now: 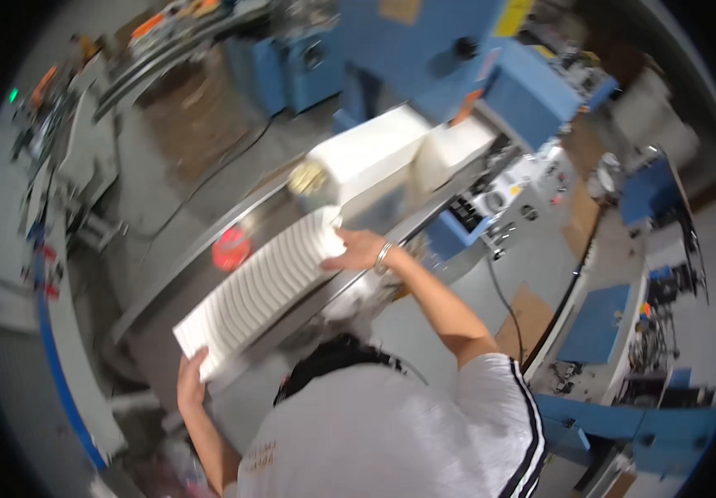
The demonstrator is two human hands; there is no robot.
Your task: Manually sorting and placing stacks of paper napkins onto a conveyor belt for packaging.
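Note:
A long row of white paper pieces (258, 290), pressed together like a stack on its side, lies slantwise between my two hands over the metal table. At the row's lower left end my left hand (193, 378) is closed on it, with the thumb on top. My right hand (358, 251), with a bracelet at its wrist, grips the upper right end. The row bows slightly, with thin grey lines between the pieces. Blur hides what exactly the pieces are.
A red round container (232, 249) stands on the metal table (167, 303) beside the row. Beyond it are a clear jar with yellowish contents (311, 179) and a big white block (372, 152). A blue machine (532, 100) with a control panel (524, 195) stands at the upper right.

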